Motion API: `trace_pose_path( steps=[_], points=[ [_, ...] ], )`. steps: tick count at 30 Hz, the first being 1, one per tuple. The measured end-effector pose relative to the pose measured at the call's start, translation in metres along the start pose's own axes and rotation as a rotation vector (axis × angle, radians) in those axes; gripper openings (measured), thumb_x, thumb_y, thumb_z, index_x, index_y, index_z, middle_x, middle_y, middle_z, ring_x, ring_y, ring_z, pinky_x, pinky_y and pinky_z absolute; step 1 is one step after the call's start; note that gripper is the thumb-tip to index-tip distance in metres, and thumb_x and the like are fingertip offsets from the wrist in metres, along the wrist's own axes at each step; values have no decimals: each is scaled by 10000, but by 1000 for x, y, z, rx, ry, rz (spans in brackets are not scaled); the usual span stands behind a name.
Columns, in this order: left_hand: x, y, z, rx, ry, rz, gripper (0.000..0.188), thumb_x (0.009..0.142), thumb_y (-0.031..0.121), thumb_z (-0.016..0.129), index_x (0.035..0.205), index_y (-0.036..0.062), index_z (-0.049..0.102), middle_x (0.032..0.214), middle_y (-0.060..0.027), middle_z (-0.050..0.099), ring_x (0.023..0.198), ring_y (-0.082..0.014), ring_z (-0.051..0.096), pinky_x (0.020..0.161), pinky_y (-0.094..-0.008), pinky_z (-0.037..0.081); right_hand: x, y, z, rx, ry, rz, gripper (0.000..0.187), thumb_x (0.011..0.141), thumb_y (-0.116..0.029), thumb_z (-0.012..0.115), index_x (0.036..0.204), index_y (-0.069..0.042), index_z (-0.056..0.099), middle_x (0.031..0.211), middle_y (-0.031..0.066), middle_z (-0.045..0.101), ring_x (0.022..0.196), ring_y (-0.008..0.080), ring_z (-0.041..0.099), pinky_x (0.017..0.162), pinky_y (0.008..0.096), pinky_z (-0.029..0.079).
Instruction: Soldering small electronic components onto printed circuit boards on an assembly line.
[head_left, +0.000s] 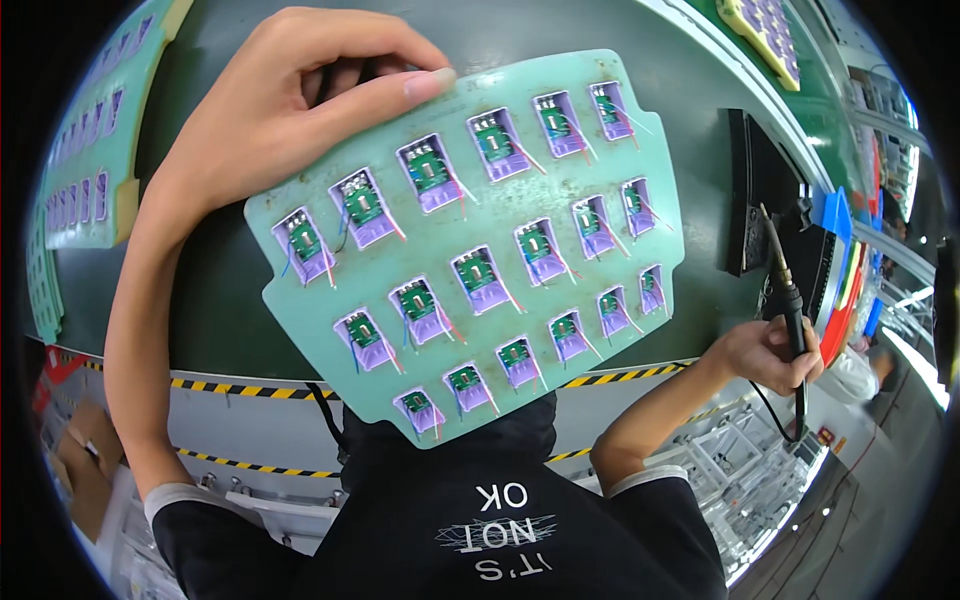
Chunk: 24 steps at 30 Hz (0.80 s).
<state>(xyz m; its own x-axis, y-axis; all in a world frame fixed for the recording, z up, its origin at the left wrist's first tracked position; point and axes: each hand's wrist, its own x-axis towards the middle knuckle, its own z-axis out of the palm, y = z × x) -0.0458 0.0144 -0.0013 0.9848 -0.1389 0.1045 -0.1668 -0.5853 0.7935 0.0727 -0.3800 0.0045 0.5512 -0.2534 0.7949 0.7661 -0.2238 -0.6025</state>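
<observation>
A pale green tray point(490, 215) lies tilted across the bench's front edge, its near end against my black shirt. Its pockets hold several purple housings, each with a small green circuit board point(425, 168) and thin red, white and blue wires sticking out. My left hand point(285, 105) grips the tray's far left edge, thumb on top and the other fingers curled behind the edge. Off to the right, my right hand point(768, 355) is wrapped around the dark handle of a soldering iron point(793, 305). The iron's tip points up and away, apart from the tray.
More green trays with purple parts point(128, 185) stand at the left on the dark green bench point(250, 320). A black box-like object point(745, 190) sits near the iron's tip. Beyond a rail is a yellowish tray point(765, 40). Blue and red bins point(836, 214) line the right. Striped tape point(240, 389) marks the bench edge.
</observation>
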Motion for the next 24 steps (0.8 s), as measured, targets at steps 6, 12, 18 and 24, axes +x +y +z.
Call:
trace_pose_path(
  steps=[6,12,18,24],
  points=[
    [1,2,-2,-8,-11,-46,159,830,90,529,913,-5,625,647,-14,473,517,-67,377,445,-230,225,1,-1,1,80,12,18,263,819,-214,428,686,-1,506,482,35,360,386,82,277,382,205,209],
    [5,2,-1,-19,26,-53,156,826,134,571,868,8,653,622,10,528,454,-29,323,415,-215,209,0,1,-3,120,-35,22,246,810,-228,440,683,-20,474,545,40,440,388,75,293,375,189,209],
    [7,4,0,-51,40,-52,142,805,115,587,871,9,654,634,9,523,488,-23,351,426,-206,217,0,4,-6,150,-34,16,244,814,-228,447,693,-16,466,587,46,482,384,69,289,368,187,213],
    [8,8,0,-95,21,-110,167,777,91,578,890,-11,648,639,-4,508,519,-35,375,450,-199,230,0,4,-5,162,-24,-2,251,817,-224,441,698,-7,479,534,34,421,385,66,293,354,174,218]
  ],
)
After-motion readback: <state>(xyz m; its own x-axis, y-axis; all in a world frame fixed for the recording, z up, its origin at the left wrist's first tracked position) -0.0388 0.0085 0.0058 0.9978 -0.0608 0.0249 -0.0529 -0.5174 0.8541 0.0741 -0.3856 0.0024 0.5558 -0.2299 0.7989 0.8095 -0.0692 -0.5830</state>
